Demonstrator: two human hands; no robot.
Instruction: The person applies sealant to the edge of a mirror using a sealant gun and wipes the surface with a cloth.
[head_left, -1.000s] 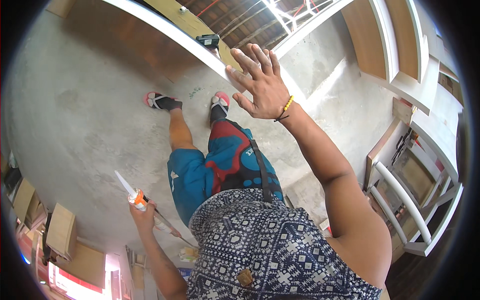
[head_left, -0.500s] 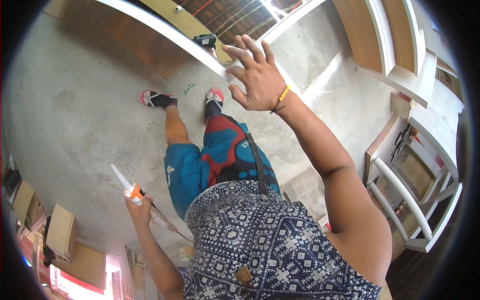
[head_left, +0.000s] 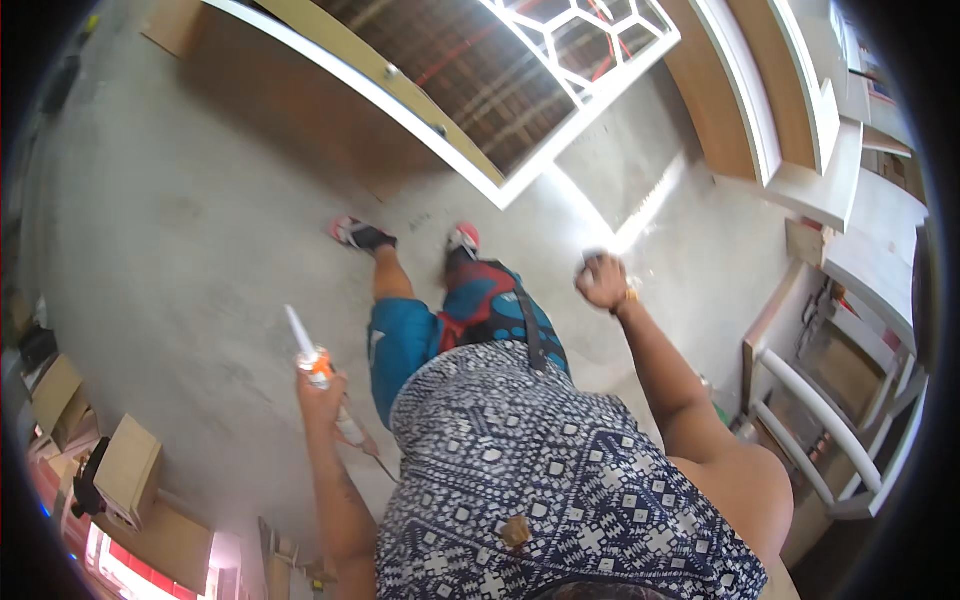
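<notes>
Head view | left hand point(head_left: 320, 398): wrapped around nozzled cartridge point(head_left: 315, 367) | right hand point(head_left: 603, 281): blurred, cannot tell how open

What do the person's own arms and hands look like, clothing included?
The left hand and right hand are ungloved, both forearms bare. A yellowish bracelet, blurred, is on the right wrist. The dark blue and white patterned top leaves the right shoulder uncovered.
</notes>
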